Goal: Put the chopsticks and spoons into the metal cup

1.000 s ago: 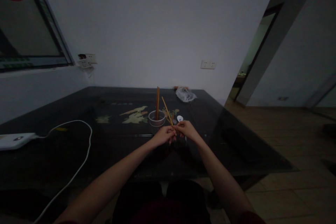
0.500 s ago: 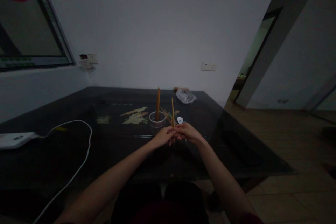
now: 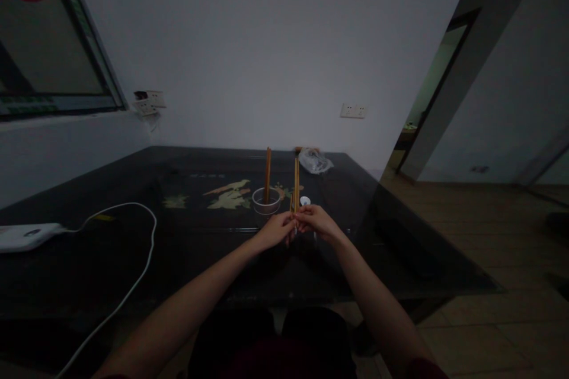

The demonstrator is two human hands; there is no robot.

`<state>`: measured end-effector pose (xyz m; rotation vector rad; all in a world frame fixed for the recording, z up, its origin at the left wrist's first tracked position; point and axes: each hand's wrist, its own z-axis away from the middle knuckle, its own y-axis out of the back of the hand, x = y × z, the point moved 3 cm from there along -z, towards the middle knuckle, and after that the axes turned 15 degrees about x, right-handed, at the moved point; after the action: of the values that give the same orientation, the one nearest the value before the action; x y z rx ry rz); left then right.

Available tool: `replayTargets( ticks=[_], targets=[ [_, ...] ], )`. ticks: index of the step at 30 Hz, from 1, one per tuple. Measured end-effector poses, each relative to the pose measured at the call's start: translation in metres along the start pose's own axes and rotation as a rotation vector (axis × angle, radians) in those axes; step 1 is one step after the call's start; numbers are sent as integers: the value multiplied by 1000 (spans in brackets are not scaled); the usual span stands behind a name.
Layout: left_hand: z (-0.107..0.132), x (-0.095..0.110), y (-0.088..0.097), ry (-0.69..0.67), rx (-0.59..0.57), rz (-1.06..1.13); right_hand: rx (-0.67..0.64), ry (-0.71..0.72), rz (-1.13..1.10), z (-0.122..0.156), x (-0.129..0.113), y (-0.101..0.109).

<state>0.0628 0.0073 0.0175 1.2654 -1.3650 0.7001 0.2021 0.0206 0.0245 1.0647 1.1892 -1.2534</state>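
Chopsticks (image 3: 296, 183) stand nearly upright between my two hands, which meet over the dark table. My left hand (image 3: 276, 229) is closed around their lower part. From the right, my right hand (image 3: 316, 220) pinches the same chopsticks with its fingertips. How the fingers share the grip is too small to tell. Just beyond my left hand sits a clear round container (image 3: 266, 208), with more chopsticks (image 3: 267, 173) standing in it. A small white round object (image 3: 304, 201) lies on the table right behind my right hand.
A crumpled clear plastic bag (image 3: 315, 161) lies near the wall at the back of the table (image 3: 191, 260). On the left is a white device (image 3: 29, 238) with a white cable (image 3: 149, 254) running toward me. A dark flat object (image 3: 406, 249) lies at the right.
The chopsticks between my hands have come closer together and more parallel; earlier, one leaned left and crossed the other. My hands have stayed in nearly the same place.
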Motion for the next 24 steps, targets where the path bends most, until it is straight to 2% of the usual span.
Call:
replayTargets(
  ticks=[8, 13, 20, 24],
  targets=[
    [5, 14, 8, -115, 67, -228, 96, 67, 23, 0, -3, 0],
    [8, 28, 10, -202, 119, -381, 103, 132, 17, 0, -7, -1],
    [9, 37, 18, -317, 155, -644, 78, 176, 37, 3, -13, -1],
    [11, 52, 28, -359, 223, -639, 48, 213, 14, 8, -21, -2]
  ],
)
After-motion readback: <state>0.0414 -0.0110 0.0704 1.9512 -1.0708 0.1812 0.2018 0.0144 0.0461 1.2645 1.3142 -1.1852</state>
